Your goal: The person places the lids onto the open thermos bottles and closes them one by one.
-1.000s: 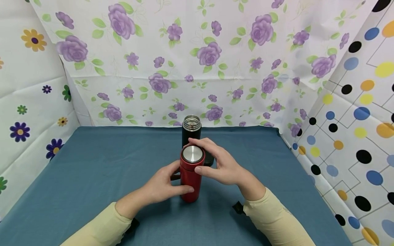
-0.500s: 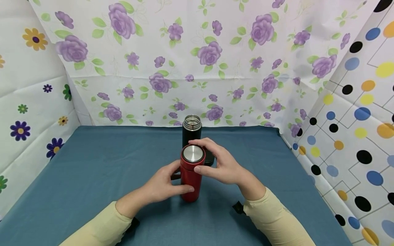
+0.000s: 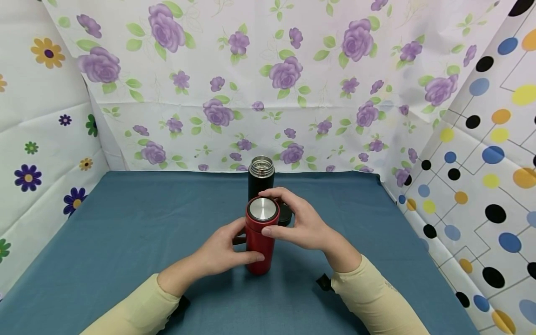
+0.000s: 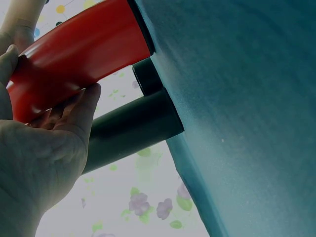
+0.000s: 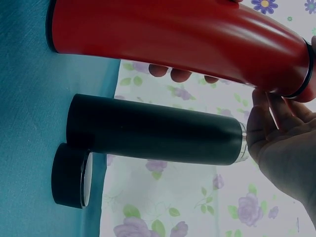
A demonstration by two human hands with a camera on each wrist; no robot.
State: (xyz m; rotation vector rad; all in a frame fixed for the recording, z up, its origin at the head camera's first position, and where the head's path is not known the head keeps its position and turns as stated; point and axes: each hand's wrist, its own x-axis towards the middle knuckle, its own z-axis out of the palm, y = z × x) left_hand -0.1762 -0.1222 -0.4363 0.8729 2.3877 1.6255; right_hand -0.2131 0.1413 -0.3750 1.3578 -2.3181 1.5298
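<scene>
Your left hand (image 3: pixel 222 251) was curled round the body of the red flask (image 3: pixel 259 246), and your right hand (image 3: pixel 303 225) gripped the same flask higher, at its cap (image 3: pixel 262 209). This flask stood upright on the blue cloth (image 3: pixel 167 209), its long axis vertical and its steel top pointing up. Behind it, 1 black flask (image 3: pixel 255 184) was also upright, its mouth (image 3: pixel 261 166) uncovered and facing up; 1 black lid (image 5: pixel 69 176) lay just beside its base.

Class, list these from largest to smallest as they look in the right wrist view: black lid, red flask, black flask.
1. Red flask
2. Black flask
3. Black lid
The red flask looks nearer the camera, so which flask is truly larger is unsure.
</scene>
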